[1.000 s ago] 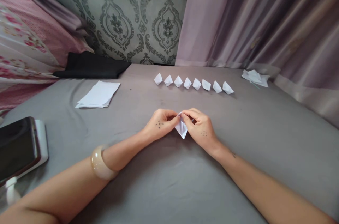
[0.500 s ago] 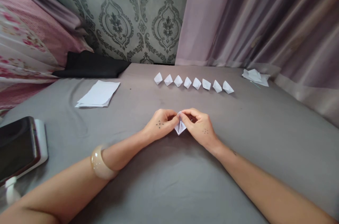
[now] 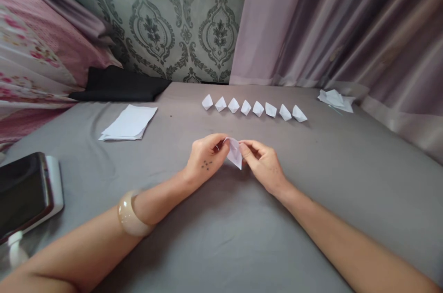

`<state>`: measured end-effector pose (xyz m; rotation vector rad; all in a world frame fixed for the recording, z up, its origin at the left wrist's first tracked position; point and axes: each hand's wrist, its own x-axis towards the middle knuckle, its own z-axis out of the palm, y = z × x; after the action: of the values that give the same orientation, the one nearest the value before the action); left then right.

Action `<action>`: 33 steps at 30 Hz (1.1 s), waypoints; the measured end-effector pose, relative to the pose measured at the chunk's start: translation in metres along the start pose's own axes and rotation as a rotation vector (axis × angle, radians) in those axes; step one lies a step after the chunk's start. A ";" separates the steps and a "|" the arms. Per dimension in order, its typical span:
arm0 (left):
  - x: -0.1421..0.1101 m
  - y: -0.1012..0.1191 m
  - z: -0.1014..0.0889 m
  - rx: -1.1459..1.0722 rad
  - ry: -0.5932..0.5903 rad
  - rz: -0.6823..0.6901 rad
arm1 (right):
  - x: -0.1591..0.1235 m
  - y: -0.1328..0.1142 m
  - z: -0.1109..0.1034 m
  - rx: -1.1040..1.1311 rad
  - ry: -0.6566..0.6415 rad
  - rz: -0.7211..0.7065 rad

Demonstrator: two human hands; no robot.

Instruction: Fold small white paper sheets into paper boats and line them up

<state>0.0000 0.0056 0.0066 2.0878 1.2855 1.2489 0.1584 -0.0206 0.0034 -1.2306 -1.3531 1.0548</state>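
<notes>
My left hand (image 3: 206, 157) pinches the upper left edge of a small folded white paper (image 3: 235, 154) between thumb and fingers; my right hand (image 3: 266, 166) is closed at its upper right edge. The paper is held above the gray cloth (image 3: 221, 237), its point down, nearer me than a row of eight folded papers (image 3: 258, 109). Shaping it well seems to call for a light, even pinch, creases lined up, and no hard tug that could tear thin corners.
</notes>
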 end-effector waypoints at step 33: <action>0.000 0.001 0.001 0.088 -0.120 -0.213 | -0.002 0.001 -0.004 -0.517 0.063 0.090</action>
<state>0.0016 0.0052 0.0068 1.9894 1.4865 0.9787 0.1629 -0.0230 0.0029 -1.6981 -1.5888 0.7356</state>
